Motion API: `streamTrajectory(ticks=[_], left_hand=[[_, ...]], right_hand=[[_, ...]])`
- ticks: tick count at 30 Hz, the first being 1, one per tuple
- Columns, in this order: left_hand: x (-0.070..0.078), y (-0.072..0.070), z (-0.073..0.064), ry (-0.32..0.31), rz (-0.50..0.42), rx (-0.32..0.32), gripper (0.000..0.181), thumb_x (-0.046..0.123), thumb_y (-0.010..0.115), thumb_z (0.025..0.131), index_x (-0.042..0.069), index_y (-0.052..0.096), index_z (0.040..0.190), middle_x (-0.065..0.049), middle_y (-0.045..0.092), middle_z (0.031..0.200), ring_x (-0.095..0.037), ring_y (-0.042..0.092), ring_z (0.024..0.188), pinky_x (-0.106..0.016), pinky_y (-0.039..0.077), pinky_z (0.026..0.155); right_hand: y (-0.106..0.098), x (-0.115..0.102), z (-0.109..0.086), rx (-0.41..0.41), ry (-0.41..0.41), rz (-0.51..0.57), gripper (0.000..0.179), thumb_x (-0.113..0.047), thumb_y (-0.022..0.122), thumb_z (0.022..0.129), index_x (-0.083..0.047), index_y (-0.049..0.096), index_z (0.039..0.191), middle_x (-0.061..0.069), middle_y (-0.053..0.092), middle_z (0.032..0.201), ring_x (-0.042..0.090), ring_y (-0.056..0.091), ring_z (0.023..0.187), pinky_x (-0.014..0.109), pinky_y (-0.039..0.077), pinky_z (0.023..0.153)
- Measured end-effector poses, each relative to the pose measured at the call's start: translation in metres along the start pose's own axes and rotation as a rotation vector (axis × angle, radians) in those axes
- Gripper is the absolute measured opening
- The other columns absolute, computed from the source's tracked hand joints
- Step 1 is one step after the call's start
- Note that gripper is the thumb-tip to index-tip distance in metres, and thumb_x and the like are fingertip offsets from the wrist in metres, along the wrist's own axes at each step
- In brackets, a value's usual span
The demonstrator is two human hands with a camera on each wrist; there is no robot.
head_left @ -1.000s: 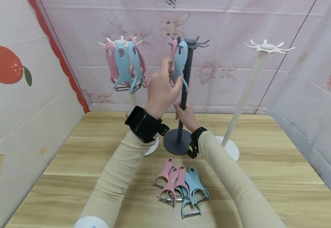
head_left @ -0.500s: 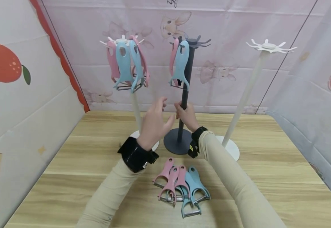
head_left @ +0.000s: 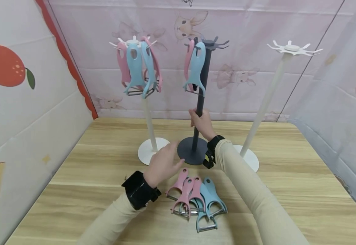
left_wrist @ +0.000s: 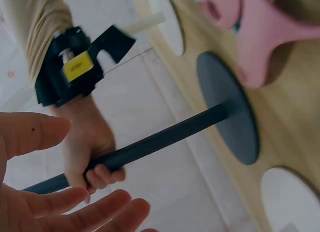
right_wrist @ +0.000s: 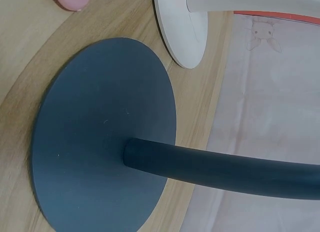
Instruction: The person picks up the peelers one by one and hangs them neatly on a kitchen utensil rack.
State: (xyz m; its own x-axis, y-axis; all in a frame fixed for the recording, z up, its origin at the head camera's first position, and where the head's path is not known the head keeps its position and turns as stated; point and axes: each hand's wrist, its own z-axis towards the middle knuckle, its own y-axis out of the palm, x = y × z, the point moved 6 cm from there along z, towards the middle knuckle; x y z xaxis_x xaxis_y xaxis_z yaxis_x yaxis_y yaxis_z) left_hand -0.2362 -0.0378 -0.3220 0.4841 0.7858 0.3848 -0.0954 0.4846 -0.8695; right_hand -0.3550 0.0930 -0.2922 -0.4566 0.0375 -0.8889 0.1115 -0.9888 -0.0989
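Note:
My right hand (head_left: pixel 203 123) grips the pole of the dark grey stand (head_left: pixel 206 68); in the left wrist view its fingers (left_wrist: pixel 102 176) curl round that pole. My left hand (head_left: pixel 162 164), empty, hovers just behind and left of a pile of peelers, its fingers spread and loosely bent. The pile holds pink peelers (head_left: pixel 186 195) and blue peelers (head_left: pixel 212 195) lying on the table. From the dark stand's hooks hang a blue peeler (head_left: pixel 196 64) and a pink peeler (head_left: pixel 188 61), with something black partly hidden behind them. In the right wrist view only the dark round base (right_wrist: pixel 100 132) and pole show, no hand.
On the left, a white stand (head_left: pixel 148 122) carries several pink and blue peelers (head_left: pixel 134 68). Another white stand (head_left: pixel 265 95) at the right has bare hooks. Printed cloth walls (head_left: pixel 165 20) close in the wooden table (head_left: pixel 83 177) at the back and both sides.
My left hand has let go of the blue peeler, which now hangs on the dark stand, and has come down toward the pile. The right hand keeps its grip on the pole.

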Motion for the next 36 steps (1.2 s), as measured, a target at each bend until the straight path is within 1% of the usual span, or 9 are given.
streamTrajectory(ticks=[6,10,13,17,20,23,28,33,36], left_hand=[[-0.011,0.032,-0.016,-0.045,0.025,-0.221,0.053,0.025,0.065,0.082,-0.004,0.047,0.123,-0.015,0.06,0.097,-0.019,0.059,0.071,-0.031,0.049,0.059],[-0.012,0.05,-0.023,-0.019,0.096,-0.322,0.045,0.024,0.065,0.081,-0.003,0.052,0.113,-0.009,0.057,0.085,-0.014,0.051,0.063,-0.027,0.042,0.05],[-0.009,0.058,-0.027,0.039,0.162,-0.321,0.034,0.023,0.064,0.08,-0.001,0.056,0.102,-0.004,0.052,0.07,-0.013,0.046,0.056,-0.026,0.036,0.045],[-0.006,0.065,-0.032,0.078,0.169,-0.314,0.019,0.019,0.062,0.079,0.004,0.058,0.09,0.001,0.043,0.06,-0.012,0.042,0.051,-0.025,0.032,0.042],[-0.006,0.07,-0.035,0.055,0.144,-0.347,0.021,0.016,0.061,0.08,0.002,0.059,0.095,0.001,0.044,0.061,-0.012,0.042,0.051,-0.025,0.033,0.041],[-0.007,0.072,-0.036,0.028,0.16,-0.372,0.032,0.016,0.062,0.08,-0.001,0.057,0.107,-0.002,0.05,0.065,-0.012,0.044,0.053,-0.027,0.036,0.041],[-0.009,0.076,-0.035,0.006,0.191,-0.397,0.029,0.017,0.061,0.081,0.001,0.058,0.105,-0.002,0.049,0.065,-0.013,0.045,0.052,-0.028,0.037,0.043],[-0.01,0.077,-0.035,0.014,0.175,-0.401,0.014,0.013,0.061,0.078,0.004,0.059,0.089,0.001,0.044,0.061,-0.013,0.042,0.05,-0.027,0.035,0.043],[-0.01,0.076,-0.037,0.038,0.185,-0.402,0.006,0.009,0.063,0.071,0.008,0.056,0.072,0.002,0.043,0.06,-0.012,0.041,0.05,-0.027,0.034,0.042]], right_hand=[[0.0,0.001,0.0,0.014,0.034,0.006,0.021,-0.004,0.048,0.093,-0.002,0.052,0.073,0.03,0.042,0.058,0.045,0.043,0.055,0.043,0.046,0.056],[-0.001,0.002,0.001,0.016,0.046,0.016,0.021,-0.005,0.048,0.093,-0.003,0.052,0.072,0.02,0.043,0.054,0.04,0.043,0.053,0.039,0.047,0.055],[-0.002,0.003,0.002,0.018,0.054,0.024,0.021,-0.006,0.048,0.093,-0.004,0.051,0.072,0.017,0.043,0.054,0.037,0.043,0.052,0.038,0.046,0.055],[-0.002,0.003,0.001,0.021,0.066,0.026,0.021,-0.007,0.049,0.093,-0.004,0.051,0.073,0.015,0.044,0.055,0.035,0.043,0.052,0.037,0.046,0.055],[-0.002,0.003,0.001,0.023,0.073,0.022,0.02,-0.007,0.049,0.093,-0.004,0.05,0.073,0.015,0.044,0.055,0.034,0.044,0.052,0.037,0.046,0.055],[-0.001,0.003,0.001,0.024,0.074,0.025,0.021,-0.007,0.049,0.093,-0.005,0.05,0.072,0.015,0.044,0.054,0.037,0.043,0.053,0.036,0.046,0.055],[-0.001,0.003,0.001,0.02,0.073,0.028,0.023,-0.008,0.049,0.093,-0.005,0.049,0.071,0.015,0.043,0.054,0.038,0.042,0.053,0.036,0.046,0.055],[-0.001,0.003,0.001,0.021,0.077,0.027,0.023,-0.008,0.049,0.094,-0.005,0.049,0.071,0.013,0.043,0.053,0.036,0.042,0.053,0.036,0.046,0.056],[-0.001,0.003,0.001,0.023,0.075,0.026,0.022,-0.008,0.049,0.093,-0.005,0.049,0.071,0.013,0.043,0.054,0.035,0.043,0.052,0.037,0.046,0.055]])
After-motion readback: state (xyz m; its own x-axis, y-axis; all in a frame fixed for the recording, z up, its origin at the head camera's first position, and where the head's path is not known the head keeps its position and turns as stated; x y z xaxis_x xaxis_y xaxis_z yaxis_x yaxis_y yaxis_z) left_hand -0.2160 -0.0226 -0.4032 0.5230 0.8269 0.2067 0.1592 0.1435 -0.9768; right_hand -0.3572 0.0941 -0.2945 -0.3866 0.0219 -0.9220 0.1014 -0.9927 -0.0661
